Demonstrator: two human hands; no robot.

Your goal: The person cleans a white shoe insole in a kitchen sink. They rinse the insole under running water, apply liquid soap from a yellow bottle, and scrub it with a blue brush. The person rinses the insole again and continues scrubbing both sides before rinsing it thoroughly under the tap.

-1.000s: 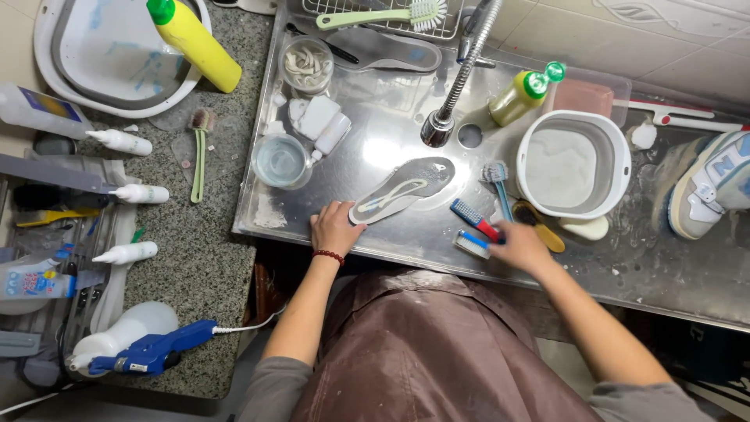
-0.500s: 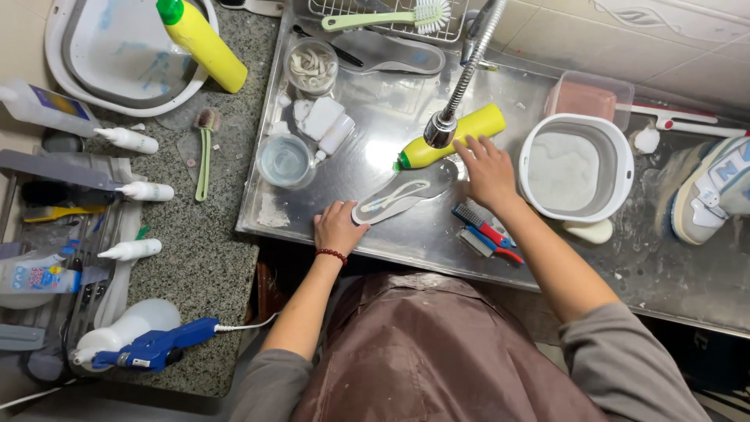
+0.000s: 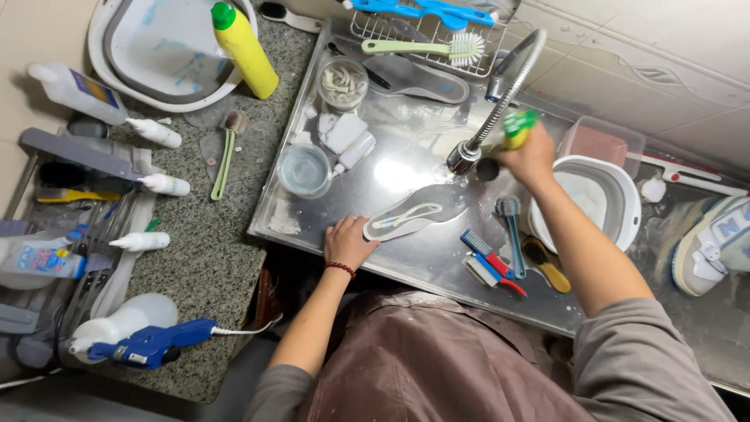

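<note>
In the middle of the frame, a flat grey shoe insole with a pale looped mark [image 3: 416, 216] lies on the wet, shiny metal sink surface [image 3: 437, 266]. The left hand [image 3: 348, 242] rests just at its lower left end, fingers spread fairly flat, pressing the tip down. It is not wrapped around anything.

The right hand [image 3: 533, 156] is up in the upper middle of the frame, closed around a small yellow squeeze bottle with a green cap [image 3: 514, 129]. The bottle is blurred. It is near the end of the bendy silver tap hose [image 3: 500, 98].

The insole looks thin, light and bendy, and probably slippery when wet. Holding it flat at one end, or pinching its edge, seems the best grip. The bottle looks like soft plastic and light, easy to hold around the middle.

To the right of the insole lie a grey brush [image 3: 512, 230], red and blue brushes [image 3: 491, 258] and a brown brush [image 3: 547, 266]. A round white bucket [image 3: 605, 199] sits at the right, with a white and blue sneaker [image 3: 715, 242] at the far right. A tall yellow bottle [image 3: 244, 48] stands at the upper left, on the speckled stone top.
</note>
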